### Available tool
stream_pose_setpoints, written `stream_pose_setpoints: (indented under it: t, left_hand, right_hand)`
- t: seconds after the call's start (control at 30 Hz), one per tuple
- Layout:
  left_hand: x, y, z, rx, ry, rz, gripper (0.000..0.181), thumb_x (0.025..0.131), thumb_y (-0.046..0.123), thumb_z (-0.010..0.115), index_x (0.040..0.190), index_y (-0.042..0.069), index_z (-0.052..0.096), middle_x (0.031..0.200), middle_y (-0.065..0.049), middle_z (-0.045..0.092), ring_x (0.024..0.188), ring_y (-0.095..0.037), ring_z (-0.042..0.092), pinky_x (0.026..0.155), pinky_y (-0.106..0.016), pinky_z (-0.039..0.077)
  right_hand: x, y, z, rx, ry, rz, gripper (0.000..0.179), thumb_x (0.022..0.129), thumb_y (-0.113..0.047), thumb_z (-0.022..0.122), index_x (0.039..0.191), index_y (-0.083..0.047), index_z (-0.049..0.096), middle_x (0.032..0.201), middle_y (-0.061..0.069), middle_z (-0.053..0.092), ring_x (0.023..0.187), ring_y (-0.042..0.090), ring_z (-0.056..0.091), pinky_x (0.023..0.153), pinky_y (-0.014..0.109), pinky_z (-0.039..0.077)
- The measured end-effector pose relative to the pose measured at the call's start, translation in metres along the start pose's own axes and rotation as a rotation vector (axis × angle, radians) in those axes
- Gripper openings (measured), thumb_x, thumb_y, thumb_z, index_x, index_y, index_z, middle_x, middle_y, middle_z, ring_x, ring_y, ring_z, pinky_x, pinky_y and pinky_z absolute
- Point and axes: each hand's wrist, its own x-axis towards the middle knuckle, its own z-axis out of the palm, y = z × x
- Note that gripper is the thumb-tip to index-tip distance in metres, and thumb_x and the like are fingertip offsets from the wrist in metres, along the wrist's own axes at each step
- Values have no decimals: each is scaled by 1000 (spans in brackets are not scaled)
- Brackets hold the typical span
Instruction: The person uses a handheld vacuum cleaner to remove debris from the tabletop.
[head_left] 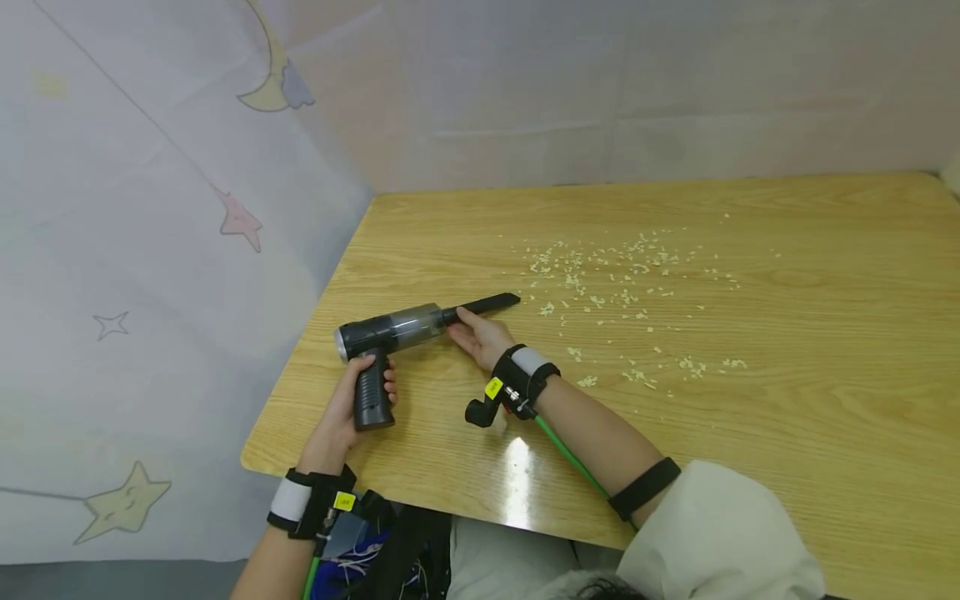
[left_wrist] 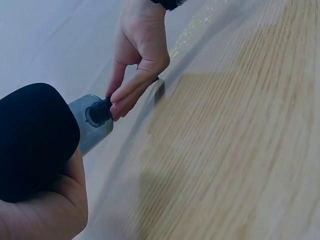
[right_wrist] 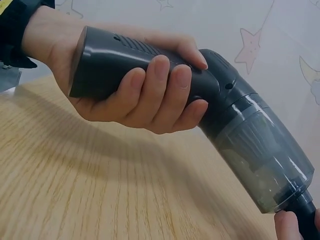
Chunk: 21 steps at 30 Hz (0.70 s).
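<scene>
A black handheld vacuum cleaner (head_left: 375,333) with a clear dust cup (right_wrist: 260,155) is held above the left part of the table. My left hand (head_left: 351,400) grips its handle, the fingers wrapped round it in the right wrist view. At the front end, my right hand (head_left: 480,335) pinches the base of the black crevice nozzle (head_left: 491,303) between thumb and fingers, right where it meets the cup. The nozzle points right, its tip near the scattered pale scraps (head_left: 577,279). In the left wrist view the right hand (left_wrist: 142,50) hides most of the nozzle.
Small pale scraps (head_left: 693,367) lie spread over the middle of the wooden table (head_left: 825,333). A patterned cloth (head_left: 165,250) hangs along the left side and the back. Below the table's front edge are a blue bag and cables (head_left: 360,560).
</scene>
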Motion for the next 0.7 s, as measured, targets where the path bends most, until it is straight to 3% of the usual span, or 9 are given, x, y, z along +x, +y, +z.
stream_pose_setpoints:
  t: [0.2,0.5,0.7]
  left_hand:
    - [5,-1,-1,-28,-35,-9,30,103,32,29,108,10,49,79,3,59,68,-7,59,64,-18,51]
    - [0,2,-2,-33,-74,-27,30,103,32,28,109,10,47,81,2,58,68,-8,58,65,-18,51]
    - [1,2,-2,0,-60,-36,30,103,32,28,110,10,48,80,2,58,67,-7,58,64,-18,50]
  right_hand:
    - [0,-3,-3,15,24,-4,38,94,-7,58,130,1,53,108,15,57,126,28,54,102,29,47]
    - [-1,-1,-3,23,13,-6,37,95,-6,56,131,1,52,132,20,53,127,27,53,103,29,46]
    - [-2,1,-6,28,33,-11,37,95,-7,55,131,0,51,116,16,58,125,27,55,101,28,48]
